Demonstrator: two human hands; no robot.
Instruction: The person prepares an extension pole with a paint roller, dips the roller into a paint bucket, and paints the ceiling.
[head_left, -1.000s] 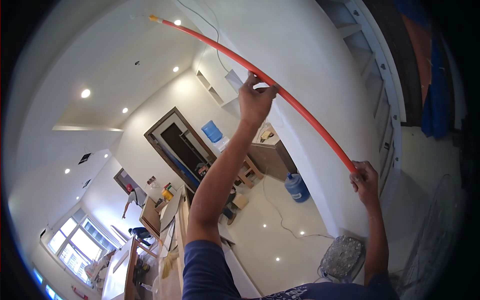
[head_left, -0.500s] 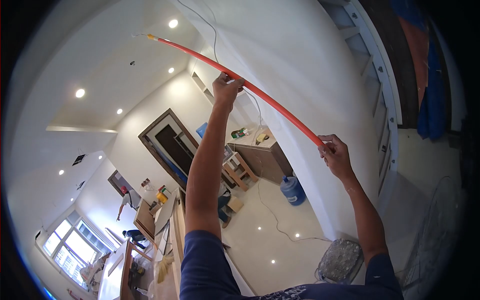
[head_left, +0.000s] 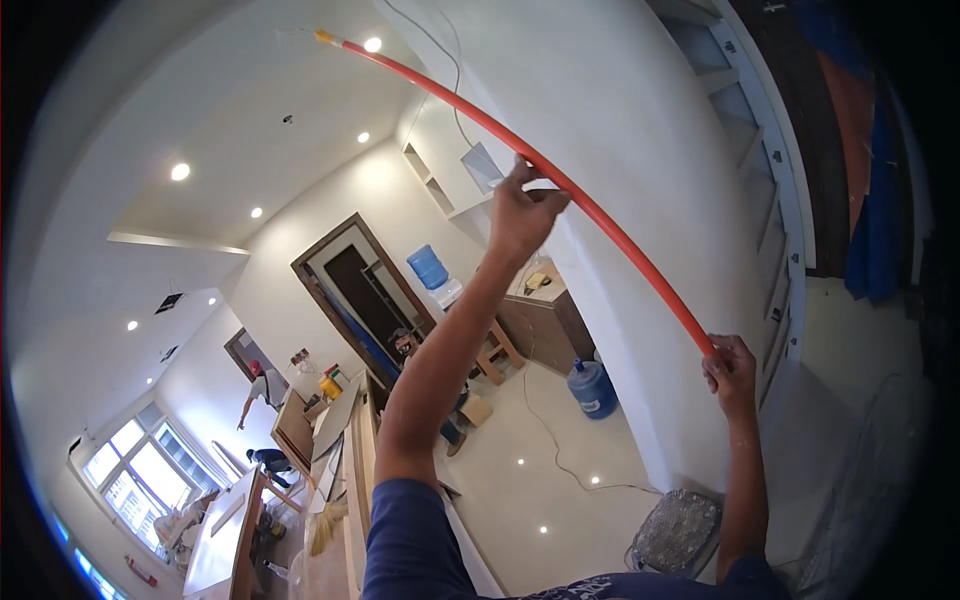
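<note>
A long, slightly bowed orange plastic pipe (head_left: 625,245) runs from the upper left down to the right, in front of a white wall. Its far tip carries a yellow wrapping (head_left: 325,38), from which something thin and wire-like sticks out. My left hand (head_left: 527,212) is at the middle of the pipe, fingertips and thumb against its lower side in a loose hold. At the lower end, my right hand (head_left: 733,372) has its fingers closed around the pipe. Both arms are stretched out ahead of me.
The smooth white wall (head_left: 640,130) is close behind the pipe, with a grey cable above. A blue water jug (head_left: 592,388) and a wrapped bundle (head_left: 675,532) are on the floor. Boards (head_left: 335,430) lie at lower left. Several people are farther back, one with a red cap (head_left: 256,367).
Both hands have moved right and down in view, the right one more so. The left hand is farther from the yellow tip, which has risen. More of the blue dispenser bottle shows.
</note>
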